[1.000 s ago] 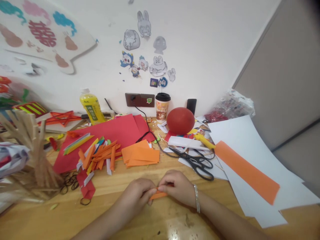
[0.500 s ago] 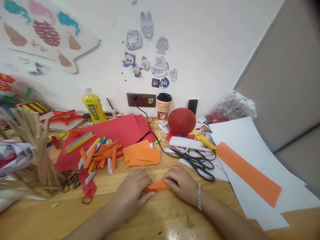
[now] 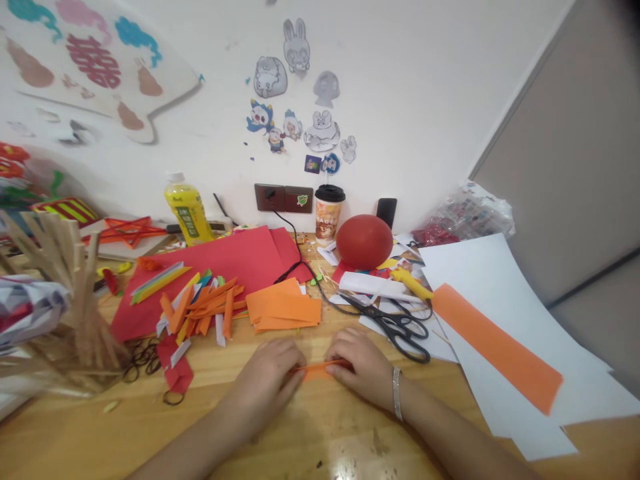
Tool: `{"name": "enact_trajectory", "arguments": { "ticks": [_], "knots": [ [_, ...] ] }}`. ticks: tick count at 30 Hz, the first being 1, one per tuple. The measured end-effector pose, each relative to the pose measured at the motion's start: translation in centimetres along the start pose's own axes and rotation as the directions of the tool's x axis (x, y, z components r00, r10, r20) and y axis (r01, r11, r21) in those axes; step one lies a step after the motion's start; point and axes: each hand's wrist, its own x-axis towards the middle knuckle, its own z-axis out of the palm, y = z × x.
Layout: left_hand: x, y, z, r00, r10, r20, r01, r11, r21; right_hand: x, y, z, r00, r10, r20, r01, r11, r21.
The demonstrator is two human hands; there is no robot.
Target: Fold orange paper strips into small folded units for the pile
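Observation:
Both my hands rest low on the wooden table [image 3: 210, 427] and pinch a small folded orange paper strip [image 3: 320, 369] between them. My left hand [image 3: 270, 377] grips its left end with curled fingers. My right hand [image 3: 361, 368], with a bracelet at the wrist, presses the right end against the table. The strip lies almost flat, seen edge-on. A stack of orange paper pieces [image 3: 284, 310] lies just behind my hands.
Black scissors [image 3: 395, 327] lie right of my hands. A pile of folded orange strips [image 3: 203, 310] sits on red paper [image 3: 225, 267]. White sheets with a long orange strip [image 3: 495, 347] fill the right. A red ball [image 3: 364, 241], cup [image 3: 327, 215] and yellow bottle [image 3: 186, 212] stand by the wall.
The orange strip has been pressed flatter against the table. My hands have spread slightly apart along it and shifted a little away from me.

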Motion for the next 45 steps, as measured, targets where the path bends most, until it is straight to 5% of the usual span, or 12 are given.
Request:
{"name": "enact_trajectory", "arguments": {
  "ticks": [4,8,14,21,26,33,42,45],
  "knots": [
    [-0.2,-0.2,0.1,0.982,0.185,-0.036,-0.173,0.96,0.218,-0.2,0.0,0.1,0.983,-0.182,-0.01,0.177,0.965,-0.194],
    [-0.4,0.0,0.0,0.935,0.353,0.042,-0.328,0.809,0.488,-0.4,-0.3,0.1,0.922,-0.387,0.02,0.356,0.827,-0.435],
    [-1.3,2.0,1.4,0.973,0.205,0.104,-0.228,0.794,0.564,-0.7,-1.0,0.2,0.9,-0.434,0.036,0.392,0.772,-0.501],
    [-3.3,2.9,5.9,0.995,0.098,0.003,-0.084,0.846,0.526,-1.0,-2.7,-0.3,0.928,-0.357,0.107,0.364,0.806,-0.467],
    [-4.5,2.3,8.2,0.999,-0.03,0.019,0.014,0.834,0.551,-1.8,-3.8,-1.8,0.989,-0.093,0.114,0.136,0.874,-0.466],
    [-4.6,2.6,7.4,0.99,-0.073,0.123,-0.005,0.843,0.538,-2.9,-3.5,-4.3,0.95,0.136,0.28,0.007,0.89,-0.457],
    [-4.2,2.6,6.9,0.977,-0.097,0.19,-0.024,0.834,0.551,-2.0,-4.0,-5.4,0.962,0.133,0.239,-0.022,0.908,-0.418],
    [-4.2,3.4,5.7,0.98,-0.105,0.171,-0.011,0.823,0.568,-2.0,-4.1,-4.6,0.915,0.174,0.365,-0.005,0.908,-0.42]
  ]
}}
